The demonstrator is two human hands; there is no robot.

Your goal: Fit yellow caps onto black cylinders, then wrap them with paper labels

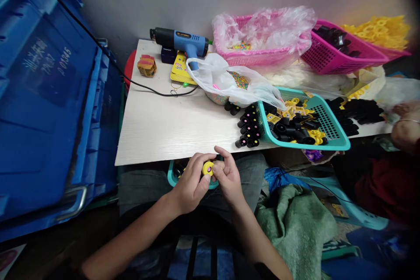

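Above my lap, in front of the table edge, a small yellow round piece with a dark ring and a pink centre (208,168) is pinched between my two hands. My left hand (193,180) grips it from the left with fingers and thumb. From the right, the thumb of my right hand (229,178) presses against its side, the forefinger raised. Beneath the hands sits a teal basket (170,175) on my lap, with dark pieces inside, mostly hidden. On the table just beyond stand several black cylinders with pink or yellow centres (248,129).
A larger teal basket (343,142) holds black and yellow parts. Behind it are a plastic bag of coloured beads (226,74), pink baskets (262,59) and a blue heat gun (187,43). Blue crates (39,96) rise at left; another person's hand (407,129) shows at right.
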